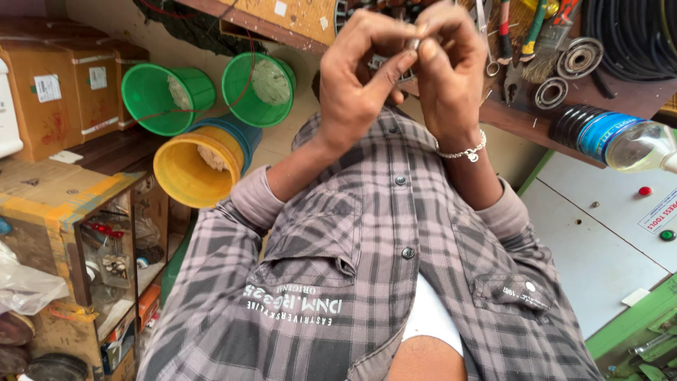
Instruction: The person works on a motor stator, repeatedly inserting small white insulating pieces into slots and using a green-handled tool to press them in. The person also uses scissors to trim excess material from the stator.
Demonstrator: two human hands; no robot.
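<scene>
both hands are raised together in front of the plaid shirt, near the top of the head view. the left hand has its fingers curled inward, thumb and forefinger pressed against a small metal part that sits between the two hands. the right hand closes over the same part from the other side, its grip pinched tight on the part's upper end; a silver bracelet circles the right wrist. the part is mostly hidden by the fingertips, so its shape cannot be told beyond a short greyish piece.

beyond the hands runs a wooden shelf carrying pliers with red handles, a paintbrush, two round steel bearings lying just beside each other, and a coil of black hose. a clear plastic bottle with a blue label lies on its side by the shelf's edge, above a pale grey machine panel that bears a red button and a green button.

on the other side, two green buckets and a yellow bucket lie tipped with their mouths toward the camera, the yellow one nested in a blue one. brown cardboard boxes stand stacked near them.
</scene>
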